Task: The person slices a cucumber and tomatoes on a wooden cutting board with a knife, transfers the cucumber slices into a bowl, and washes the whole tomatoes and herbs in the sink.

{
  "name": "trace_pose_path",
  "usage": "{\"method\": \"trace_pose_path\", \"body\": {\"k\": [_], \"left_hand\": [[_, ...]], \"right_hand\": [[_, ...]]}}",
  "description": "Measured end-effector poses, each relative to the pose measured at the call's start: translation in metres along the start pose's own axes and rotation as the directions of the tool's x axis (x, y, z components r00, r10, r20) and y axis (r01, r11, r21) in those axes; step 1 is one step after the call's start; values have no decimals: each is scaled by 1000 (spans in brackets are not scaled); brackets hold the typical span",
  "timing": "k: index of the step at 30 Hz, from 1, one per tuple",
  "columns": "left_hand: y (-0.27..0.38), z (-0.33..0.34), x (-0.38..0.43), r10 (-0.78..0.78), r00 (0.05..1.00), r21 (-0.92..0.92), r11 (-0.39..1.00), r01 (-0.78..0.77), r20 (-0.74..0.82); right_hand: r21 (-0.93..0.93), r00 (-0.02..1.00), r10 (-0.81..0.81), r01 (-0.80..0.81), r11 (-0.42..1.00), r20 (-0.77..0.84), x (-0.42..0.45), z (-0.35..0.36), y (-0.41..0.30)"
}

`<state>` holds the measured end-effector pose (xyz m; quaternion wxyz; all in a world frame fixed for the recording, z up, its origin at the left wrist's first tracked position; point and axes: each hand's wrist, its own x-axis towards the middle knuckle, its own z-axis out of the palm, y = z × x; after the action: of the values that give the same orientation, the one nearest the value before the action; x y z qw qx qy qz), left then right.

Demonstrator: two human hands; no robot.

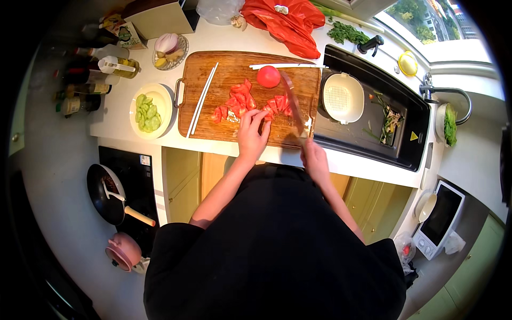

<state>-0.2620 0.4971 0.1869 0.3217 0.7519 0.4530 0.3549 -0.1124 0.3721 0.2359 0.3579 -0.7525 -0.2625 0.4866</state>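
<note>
A wooden cutting board (208, 92) lies on the counter before me. My left hand (253, 130) rests its fingertips on or beside cut tomato pieces (240, 98) near the board's front edge. In my right hand (315, 158) is the handle of a kitchen knife (293, 102), its blade slanting up and left over the right part of the board, slightly blurred. More chopped tomato (278, 105) lies just left of the blade. A whole tomato (268, 77) sits behind these pieces, close to the knife's tip. White chopsticks (205, 100) lie at the board's left.
Left of the board stand a bowl (162, 130) of sliced green vegetable and a glass dish (186, 43) with onion. A black sink (372, 154) holding a white colander (343, 98) adjoins the right side. Behind lies a red plastic bag (286, 24); a wok (106, 200) is at lower left.
</note>
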Motion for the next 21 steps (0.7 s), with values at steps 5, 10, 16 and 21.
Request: {"method": "trace_pose_path", "body": {"k": [5,10,16,21], "left_hand": [[-5,-10,7,27,995,255,966,-50,93],[-5,-22,6,64,997,232,970,-74,48],[-22,-62,9,62,995,130,990,-51,-83],[-38,-86,34,-21,994,44,999,26,-108]], "right_hand": [[167,996,83,-81,983,-7,17,-23,-11],[54,987,11,-2,999,-157,10,-12,-10],[78,927,11,19,997,-375,23,5,17],[-144,887,-117,57,988,-448,41,19,37]]}}
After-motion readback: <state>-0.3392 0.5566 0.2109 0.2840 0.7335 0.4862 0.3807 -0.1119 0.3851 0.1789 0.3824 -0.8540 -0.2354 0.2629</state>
